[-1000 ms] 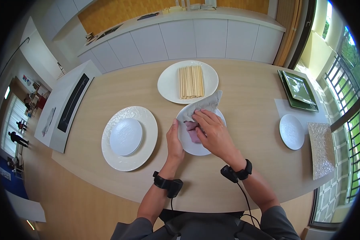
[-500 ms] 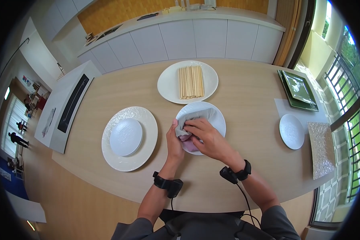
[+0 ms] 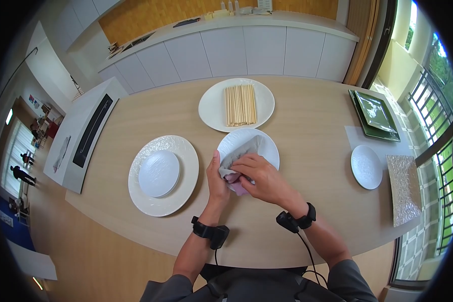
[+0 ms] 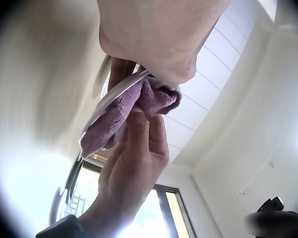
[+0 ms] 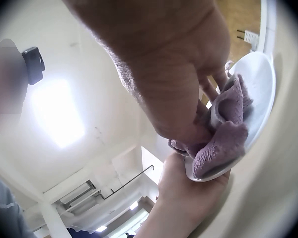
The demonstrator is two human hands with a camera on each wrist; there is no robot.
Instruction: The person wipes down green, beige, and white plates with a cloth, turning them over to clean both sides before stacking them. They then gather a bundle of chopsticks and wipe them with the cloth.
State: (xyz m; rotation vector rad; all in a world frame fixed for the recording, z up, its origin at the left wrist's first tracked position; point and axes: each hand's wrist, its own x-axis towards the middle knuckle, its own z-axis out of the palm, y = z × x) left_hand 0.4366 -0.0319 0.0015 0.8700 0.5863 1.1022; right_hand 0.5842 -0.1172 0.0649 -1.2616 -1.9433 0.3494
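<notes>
A small white plate [image 3: 268,151] is tilted in the left hand [image 3: 218,180], whose fingers reach under its left side. On the plate lies a cloth, grey on one face [image 3: 246,147] and purple on the other [image 3: 238,187]. Curled fingers of the right hand [image 3: 267,180] grip the bunched cloth near the left rim. In the left wrist view the purple cloth [image 4: 107,124] hangs over the plate's edge, above the right hand [image 4: 126,171]. The right wrist view has the left hand [image 5: 181,198] under the plate [image 5: 262,91], with purple folds [image 5: 221,148] on top.
Behind stands an oval plate [image 3: 211,108] of pale sticks [image 3: 240,105]. To the left, a small plate [image 3: 159,173] sits on a larger one [image 3: 138,199]. Green square plates [image 3: 375,111], a small white plate [image 3: 366,167] and a textured rectangular tray [image 3: 403,191] are on the right.
The cloth has come down from the plate's far rim and is bunched nearer the person. Plate and left hand have shifted slightly left, and the right hand has moved a little nearer the person.
</notes>
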